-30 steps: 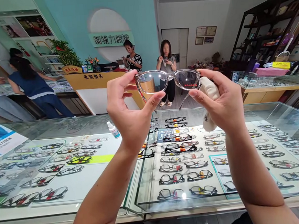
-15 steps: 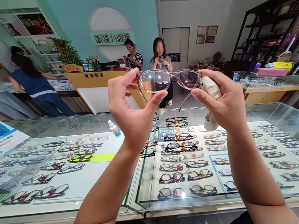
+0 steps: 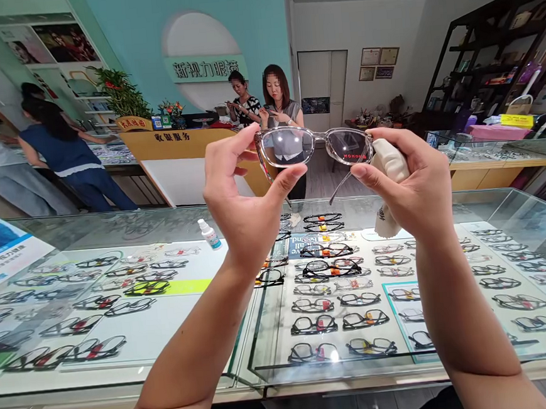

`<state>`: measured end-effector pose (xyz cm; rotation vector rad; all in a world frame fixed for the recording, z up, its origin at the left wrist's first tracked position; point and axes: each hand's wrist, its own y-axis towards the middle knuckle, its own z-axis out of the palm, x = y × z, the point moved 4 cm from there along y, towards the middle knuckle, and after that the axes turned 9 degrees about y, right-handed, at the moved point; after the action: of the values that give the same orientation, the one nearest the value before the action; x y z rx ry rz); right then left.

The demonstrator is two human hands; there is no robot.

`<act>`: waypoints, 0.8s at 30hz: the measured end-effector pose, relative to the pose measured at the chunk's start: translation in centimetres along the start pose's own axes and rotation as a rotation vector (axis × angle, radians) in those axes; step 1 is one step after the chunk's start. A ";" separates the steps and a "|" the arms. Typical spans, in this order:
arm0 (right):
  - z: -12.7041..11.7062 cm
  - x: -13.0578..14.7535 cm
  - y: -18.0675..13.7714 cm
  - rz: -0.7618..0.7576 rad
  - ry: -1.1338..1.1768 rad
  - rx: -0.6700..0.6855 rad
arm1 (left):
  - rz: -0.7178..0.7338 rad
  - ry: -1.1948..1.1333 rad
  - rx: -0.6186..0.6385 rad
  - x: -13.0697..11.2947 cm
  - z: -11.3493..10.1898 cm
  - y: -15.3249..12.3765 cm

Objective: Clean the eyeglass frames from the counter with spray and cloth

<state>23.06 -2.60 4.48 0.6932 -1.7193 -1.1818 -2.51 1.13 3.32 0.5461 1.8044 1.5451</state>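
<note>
A pair of clear-framed eyeglasses [image 3: 318, 136] is held up in front of me above the counter, with red lettering on the right-hand lens. My left hand [image 3: 242, 175] pinches the left end of the frame between thumb and fingers. At the other end, my right hand [image 3: 408, 178] grips the frame and also keeps a pale cloth [image 3: 391, 217] against its palm, which hangs down below the fingers. The temples point away from me and down, partly hidden by my hands. A small white spray bottle [image 3: 210, 234] stands on the glass left of my left wrist.
Below my arms runs a glass display case [image 3: 267, 372] with many eyeglasses in rows. Several black-framed eyeglasses [image 3: 331, 267] lie in a column near its middle. Beyond are a cashier counter [image 3: 157, 172], a person with a phone [image 3: 281, 112], another behind that counter, and more people at left.
The eyeglasses and both hands have shifted slightly right. The standing person beyond them has moved left and lowered the phone.
</note>
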 end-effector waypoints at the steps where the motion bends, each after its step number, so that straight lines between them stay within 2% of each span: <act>1: 0.0 0.0 0.0 0.000 0.002 -0.003 | -0.003 -0.010 0.000 0.0 0.0 0.0; 9: -0.2 -0.2 0.0 -0.037 -0.033 -0.024 | -0.104 -0.244 0.018 0.4 0.2 0.0; 18: -0.3 0.3 -0.1 -0.080 -0.053 -0.036 | -0.085 -0.276 0.050 1.0 0.8 0.3; 24: -0.3 0.8 -0.4 -0.085 -0.062 -0.033 | -0.174 -0.368 0.181 1.4 1.9 0.5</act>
<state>22.94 -3.52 4.40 0.7218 -1.7317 -1.2996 -2.12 3.57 3.36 0.6904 1.6632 1.0897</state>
